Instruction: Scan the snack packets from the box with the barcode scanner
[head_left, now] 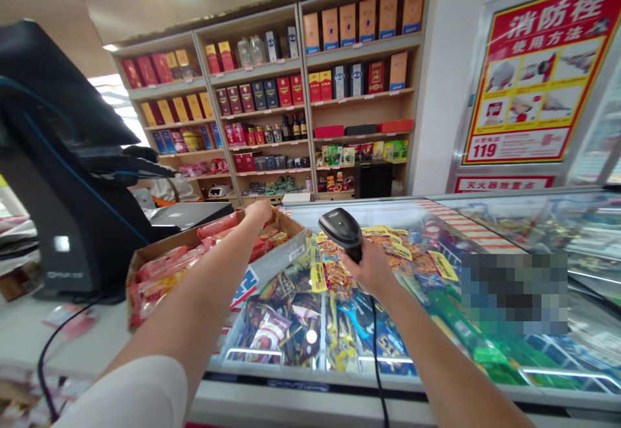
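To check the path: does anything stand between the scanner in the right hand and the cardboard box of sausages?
Yes. The left forearm crosses between the scanner, held in the right hand, and most of the box. A grey packet also lies against the box's right side.

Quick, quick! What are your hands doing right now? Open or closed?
Left hand: at the cardboard box rim, fingers hidden, cannot tell.
Right hand: closed, holding a black barcode scanner.
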`<state>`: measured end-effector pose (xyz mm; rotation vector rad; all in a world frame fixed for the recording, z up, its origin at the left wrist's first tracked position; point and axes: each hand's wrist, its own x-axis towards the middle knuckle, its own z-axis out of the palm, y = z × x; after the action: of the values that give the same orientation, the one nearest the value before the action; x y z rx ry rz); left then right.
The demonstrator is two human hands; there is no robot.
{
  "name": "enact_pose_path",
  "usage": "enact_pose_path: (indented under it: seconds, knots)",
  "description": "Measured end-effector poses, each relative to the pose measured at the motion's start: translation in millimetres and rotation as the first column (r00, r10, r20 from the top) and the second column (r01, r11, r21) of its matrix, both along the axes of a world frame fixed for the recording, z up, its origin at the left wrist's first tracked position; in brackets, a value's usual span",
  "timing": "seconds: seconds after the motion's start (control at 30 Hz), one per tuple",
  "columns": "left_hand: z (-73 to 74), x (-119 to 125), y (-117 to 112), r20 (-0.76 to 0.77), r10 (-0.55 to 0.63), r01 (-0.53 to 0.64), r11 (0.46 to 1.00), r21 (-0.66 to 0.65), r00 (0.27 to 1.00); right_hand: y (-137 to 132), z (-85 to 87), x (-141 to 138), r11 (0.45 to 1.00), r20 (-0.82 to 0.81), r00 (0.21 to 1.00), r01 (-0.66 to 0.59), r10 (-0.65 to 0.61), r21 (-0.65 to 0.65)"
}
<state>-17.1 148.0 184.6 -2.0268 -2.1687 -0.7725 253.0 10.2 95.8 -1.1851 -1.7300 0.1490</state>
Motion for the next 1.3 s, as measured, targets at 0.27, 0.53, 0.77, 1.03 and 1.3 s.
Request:
enact_pose_path:
  seconds: [0.27, 0.53, 0.77, 1.03, 1.3]
  knots:
    - [-14.5, 36, -58, 0.037, -0.281, 0.268, 0.941, 0.207, 0.959, 8, -2.9, -2, 0.879, -0.674, 0.728, -0.396, 0.123, -0.267]
    - [-111.5, 75, -96, 0.273, -0.613, 0.484, 0.771, 0.414, 0.742, 16, -15.2, -12, 0.746, -0.865, 0.502, -0.576, 0.001, -0.334]
    - [-121.3, 66, -88, 0.716, -0.596, 0.382, 0.796, 0.469, 0.364, 23, -22.5, -12, 0.89, -0.852, 0.516, -0.34, -0.094, -0.304]
    - [-119.4, 91, -121, 0.6, -0.629, 0.468, 0.774, 0.426, 0.494, 28, -31.1, -9, 0.972, -0.754, 0.641, -0.051, -0.145, -0.231]
    - [-134.0, 110, -109, 0.902, -0.422, 0.509, 0.76, 0.404, -0.086, 12, -34.6, -26, 0.923, -0.59, 0.793, -0.328, 0.153, -0.202]
